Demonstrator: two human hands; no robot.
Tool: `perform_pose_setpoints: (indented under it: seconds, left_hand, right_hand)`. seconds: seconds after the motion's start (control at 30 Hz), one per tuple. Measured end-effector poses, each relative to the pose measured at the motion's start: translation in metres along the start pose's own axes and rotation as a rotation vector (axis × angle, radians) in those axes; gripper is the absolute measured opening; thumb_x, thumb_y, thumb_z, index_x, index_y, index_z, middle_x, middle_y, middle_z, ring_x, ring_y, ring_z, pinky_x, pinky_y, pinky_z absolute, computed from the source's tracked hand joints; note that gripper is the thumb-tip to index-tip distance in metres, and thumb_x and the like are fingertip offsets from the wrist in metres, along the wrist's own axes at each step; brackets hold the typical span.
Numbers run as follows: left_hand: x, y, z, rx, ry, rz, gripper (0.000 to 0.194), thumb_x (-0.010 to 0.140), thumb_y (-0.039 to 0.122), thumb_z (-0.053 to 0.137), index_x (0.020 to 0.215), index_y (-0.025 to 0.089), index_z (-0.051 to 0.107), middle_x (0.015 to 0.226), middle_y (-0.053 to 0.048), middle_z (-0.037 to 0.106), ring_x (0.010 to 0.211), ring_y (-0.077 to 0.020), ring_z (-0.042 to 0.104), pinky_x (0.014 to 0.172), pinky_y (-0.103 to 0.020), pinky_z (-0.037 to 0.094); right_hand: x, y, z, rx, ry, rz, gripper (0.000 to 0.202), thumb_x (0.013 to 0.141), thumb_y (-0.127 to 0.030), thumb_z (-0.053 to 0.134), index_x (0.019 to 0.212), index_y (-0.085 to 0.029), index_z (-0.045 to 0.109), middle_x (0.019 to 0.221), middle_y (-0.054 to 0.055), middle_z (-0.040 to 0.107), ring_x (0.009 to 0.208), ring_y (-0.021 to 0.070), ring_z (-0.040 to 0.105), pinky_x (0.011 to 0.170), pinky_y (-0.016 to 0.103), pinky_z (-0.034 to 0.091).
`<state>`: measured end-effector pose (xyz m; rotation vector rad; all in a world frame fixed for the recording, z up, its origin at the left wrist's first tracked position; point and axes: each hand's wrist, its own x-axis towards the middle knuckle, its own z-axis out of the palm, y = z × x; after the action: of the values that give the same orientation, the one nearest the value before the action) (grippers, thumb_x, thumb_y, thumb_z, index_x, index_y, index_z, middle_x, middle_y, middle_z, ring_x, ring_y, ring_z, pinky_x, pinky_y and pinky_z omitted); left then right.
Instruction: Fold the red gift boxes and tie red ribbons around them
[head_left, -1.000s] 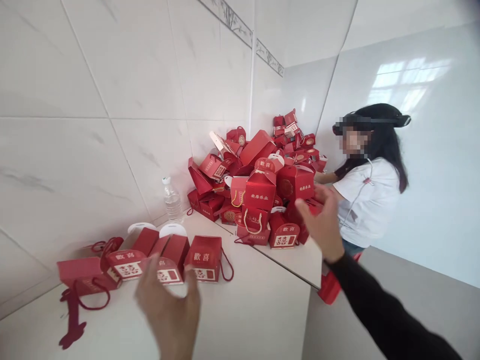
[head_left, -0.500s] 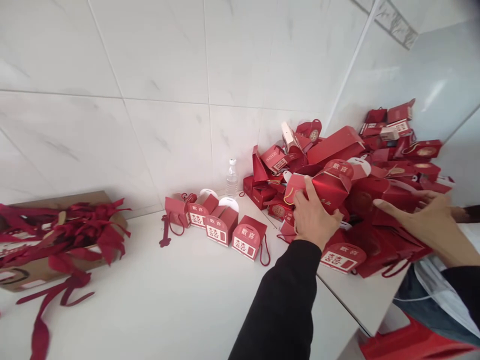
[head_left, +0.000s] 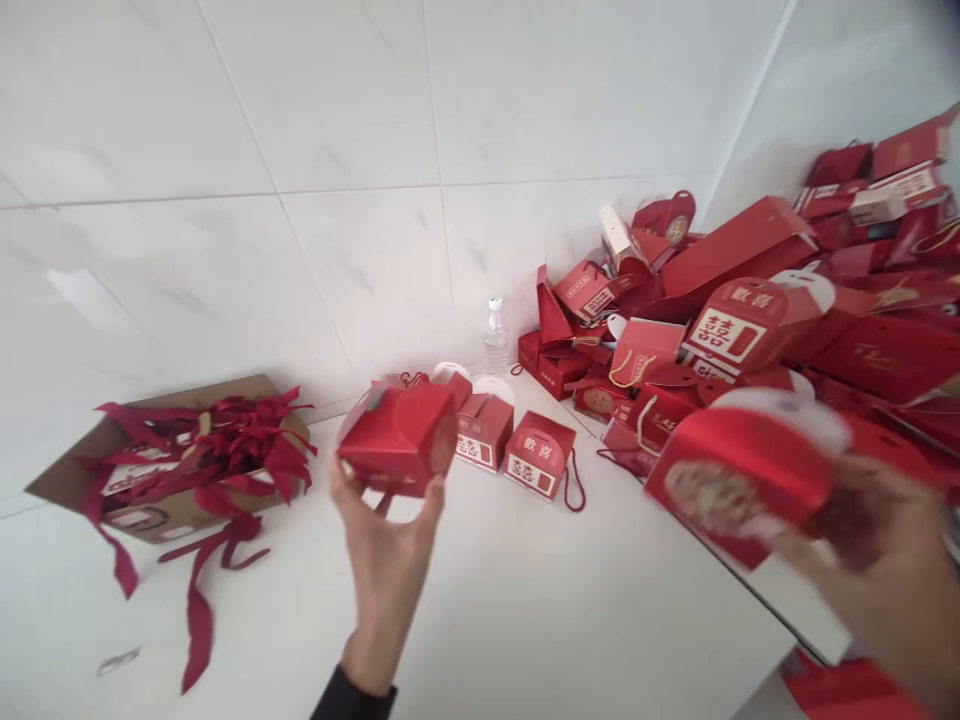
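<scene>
Rising behind everything, the tiled wall (head_left: 360,100) backs a pale tabletop (head_left: 540,610), on whose right side a large heap of red boxes (head_left: 739,260) leans in a jumble, some tilted, some with white handle tabs or cord loops. At the left, near the wall, sits an open cardboard box (head_left: 191,512) filled with dark red ribbons (head_left: 281,450), several hanging over its front edge onto the tabletop. In front of the heap, the right hand (head_left: 892,570) grasps a shiny red box with a round gold pattern (head_left: 750,480), both blurred. The left hand (head_left: 390,545) grips another, the plain-looking red box (head_left: 397,435), from below, fingers and thumb apart around its underside, up in front of the row of small red boxes (head_left: 540,455) and partly covering it. Between that row and the heap, close to the wall, a clear bottle (head_left: 496,345) with a white cap stands upright. Smallest is a thin loose item (head_left: 118,661) lying at lower left, too small to identify
</scene>
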<state>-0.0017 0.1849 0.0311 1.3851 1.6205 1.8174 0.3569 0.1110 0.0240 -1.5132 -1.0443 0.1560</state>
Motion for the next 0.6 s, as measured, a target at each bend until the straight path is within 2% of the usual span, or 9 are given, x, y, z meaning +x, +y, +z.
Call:
perform_pose_setpoints:
  seconds: [0.03,0.1,0.13,0.2,0.27,0.4,0.5,0.57,0.6]
  left_hand:
    - [0.005,-0.02,-0.013,0.068,0.032,-0.041,0.113,0.072,0.04,0.082,0.161,0.027,0.013,0.152,-0.017,0.04,0.128,-0.0314,0.056,0.102,-0.049,0.056]
    - [0.014,-0.054,-0.025,0.223,0.063,-0.061,0.112,0.074,0.043,0.08,0.161,0.024,0.012,0.155,-0.019,0.036,0.133,-0.0333,0.052,0.107,-0.051,0.052]
    - [0.018,-0.067,-0.023,0.268,0.06,-0.06,0.112,0.074,0.044,0.079,0.161,0.022,0.012,0.156,-0.02,0.035,0.137,-0.0353,0.048,0.11,-0.053,0.048]
    - [0.024,-0.086,-0.009,0.313,0.031,-0.049,0.111,0.075,0.043,0.079,0.16,0.018,0.014,0.155,-0.021,0.035,0.143,-0.0388,0.041,0.115,-0.057,0.042]
    - [0.029,-0.097,0.013,0.328,0.002,-0.045,0.107,0.076,0.042,0.078,0.16,0.017,0.016,0.152,-0.022,0.039,0.144,-0.0409,0.038,0.115,-0.06,0.039]
    - [0.027,-0.109,0.051,0.356,-0.023,-0.014,0.1,0.08,0.036,0.074,0.159,0.014,0.017,0.147,-0.026,0.044,0.139,-0.0438,0.044,0.107,-0.063,0.046]
    - [0.01,-0.113,0.064,0.373,0.022,0.061,0.09,0.086,0.036,0.068,0.157,0.008,0.019,0.15,-0.03,0.038,0.144,-0.0452,0.036,0.111,-0.067,0.038]
    - [-0.006,-0.113,0.07,0.377,0.036,0.135,0.074,0.09,0.037,0.061,0.15,0.005,0.031,0.147,-0.031,0.04,0.145,-0.0453,0.033,0.114,-0.07,0.03]
    - [-0.014,-0.112,0.073,0.37,0.002,0.184,0.062,0.092,0.037,0.058,0.143,0.006,0.041,0.141,-0.029,0.046,0.142,-0.0438,0.038,0.114,-0.069,0.031]
  right_hand:
    - [-0.028,0.004,0.015,0.061,-0.076,0.023,0.076,0.06,-0.06,0.085,0.124,-0.04,0.05,0.132,0.016,0.058,0.109,0.0411,0.066,0.083,0.06,0.06]
    - [-0.075,0.012,0.046,0.045,-0.276,0.015,0.067,0.074,-0.053,0.079,0.131,-0.035,0.049,0.137,0.013,0.055,0.119,0.0382,0.063,0.089,0.058,0.061]
    - [-0.091,0.016,0.062,0.03,-0.337,-0.017,0.064,0.078,-0.05,0.077,0.132,-0.032,0.047,0.136,0.013,0.055,0.121,0.0373,0.062,0.092,0.058,0.059]
    - [-0.105,0.021,0.091,0.003,-0.391,-0.085,0.063,0.081,-0.046,0.076,0.133,-0.029,0.045,0.137,0.012,0.053,0.128,0.0364,0.056,0.101,0.058,0.055]
    - [-0.098,0.024,0.117,-0.013,-0.358,-0.097,0.063,0.081,-0.046,0.075,0.133,-0.028,0.044,0.138,0.012,0.05,0.132,0.036,0.053,0.105,0.058,0.052]
    - [-0.059,0.027,0.163,-0.049,-0.258,-0.086,0.064,0.082,-0.05,0.071,0.132,-0.023,0.042,0.137,0.017,0.048,0.131,0.0376,0.051,0.109,0.061,0.045]
    - [-0.036,0.031,0.193,-0.072,-0.222,-0.113,0.067,0.083,-0.054,0.067,0.133,-0.018,0.039,0.134,0.02,0.047,0.132,0.0391,0.048,0.112,0.063,0.04]
    - [-0.028,0.033,0.209,-0.089,-0.222,-0.127,0.069,0.085,-0.054,0.066,0.136,-0.017,0.038,0.136,0.022,0.045,0.135,0.0395,0.045,0.113,0.063,0.038]
    - [-0.026,0.034,0.214,-0.097,-0.23,-0.133,0.071,0.086,-0.053,0.066,0.139,-0.017,0.037,0.139,0.022,0.044,0.136,0.0394,0.043,0.114,0.062,0.037]
